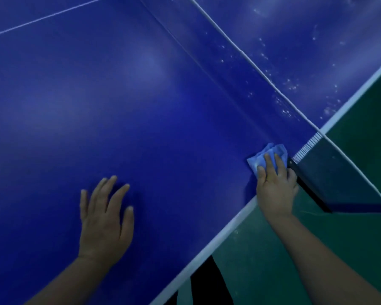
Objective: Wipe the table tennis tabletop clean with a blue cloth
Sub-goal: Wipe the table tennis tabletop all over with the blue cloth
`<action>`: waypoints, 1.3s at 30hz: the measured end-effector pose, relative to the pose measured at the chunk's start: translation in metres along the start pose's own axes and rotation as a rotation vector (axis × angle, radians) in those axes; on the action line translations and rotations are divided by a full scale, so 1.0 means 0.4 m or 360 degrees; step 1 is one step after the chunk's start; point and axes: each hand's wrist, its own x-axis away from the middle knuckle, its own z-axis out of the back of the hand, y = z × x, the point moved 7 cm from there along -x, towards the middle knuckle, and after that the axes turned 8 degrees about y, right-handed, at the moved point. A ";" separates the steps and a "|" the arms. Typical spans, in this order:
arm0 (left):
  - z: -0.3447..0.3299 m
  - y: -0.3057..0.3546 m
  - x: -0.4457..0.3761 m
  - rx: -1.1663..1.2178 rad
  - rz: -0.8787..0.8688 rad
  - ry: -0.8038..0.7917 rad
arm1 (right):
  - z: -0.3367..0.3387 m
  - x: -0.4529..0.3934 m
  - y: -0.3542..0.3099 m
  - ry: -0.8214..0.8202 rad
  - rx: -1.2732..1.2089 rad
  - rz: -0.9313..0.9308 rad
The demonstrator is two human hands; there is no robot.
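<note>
The blue table tennis tabletop (119, 106) fills most of the head view. A crumpled light blue cloth (256, 159) lies on it near the right side edge, close to where the net meets the edge. My right hand (275, 186) presses the cloth down with straight fingers laid over it. My left hand (105, 219) rests flat on the bare tabletop at lower left, fingers spread, holding nothing. White specks and smudges (288, 84) dot the surface beyond the net.
The net (251, 62) with its white top cord runs diagonally from top centre to the right edge, ending at a dark net post clamp (312, 186). The table's white edge line (218, 238) borders green floor (317, 249) at right.
</note>
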 end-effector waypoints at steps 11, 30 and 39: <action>0.018 -0.037 0.127 -0.0085 0.0121 -0.0048 | 0.129 0.035 0.080 0.0199 -0.0225 0.0063; -0.012 -0.052 0.138 -0.0260 0.0066 -0.0061 | 0.000 0.060 -0.263 -0.0028 -0.0112 0.0824; -0.004 -0.049 0.145 -0.0202 0.0088 -0.0039 | 0.038 0.291 -0.088 -0.0050 -0.0157 0.0993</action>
